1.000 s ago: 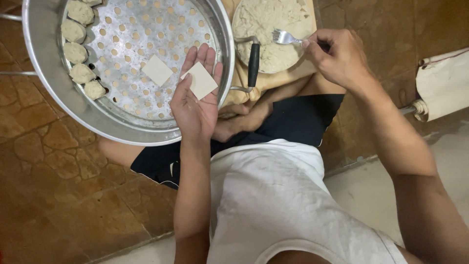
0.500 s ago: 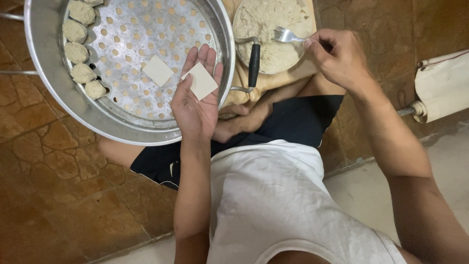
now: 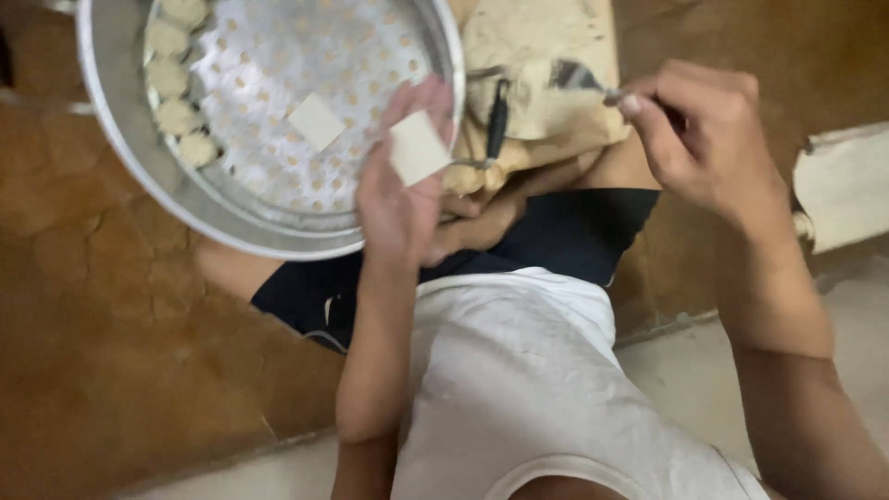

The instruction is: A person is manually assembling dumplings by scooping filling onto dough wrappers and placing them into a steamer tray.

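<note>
Our left hand (image 3: 400, 199) lies palm up and spread flat, with a small square dough wrapper (image 3: 419, 148) resting across the fingers; nothing is gripped, the sheet just sits there. Our right hand (image 3: 708, 139) is closed around the handle of a fork (image 3: 582, 78), whose head reaches left over the pale filling mass (image 3: 542, 65) on the board.

Key relation: the wrapper lies to the left of the fork and a little nearer to us, well apart from it, with the dark-handled knife (image 3: 497, 118) between the two. The fork's long axis runs roughly left to right, tines pointing toward the left hand. The right hand is the nearer one to the filling; the left is over the rim of the perforated metal tray (image 3: 185, 199).

In the tray: a second loose wrapper (image 3: 316, 121) and a row of folded dumplings (image 3: 176, 116) along the left wall.

Hard to make out: the frame is motion-blurred, the fork tines are smeared, and whether they carry filling we cannot tell. The tray's top edge is cut off.
</note>
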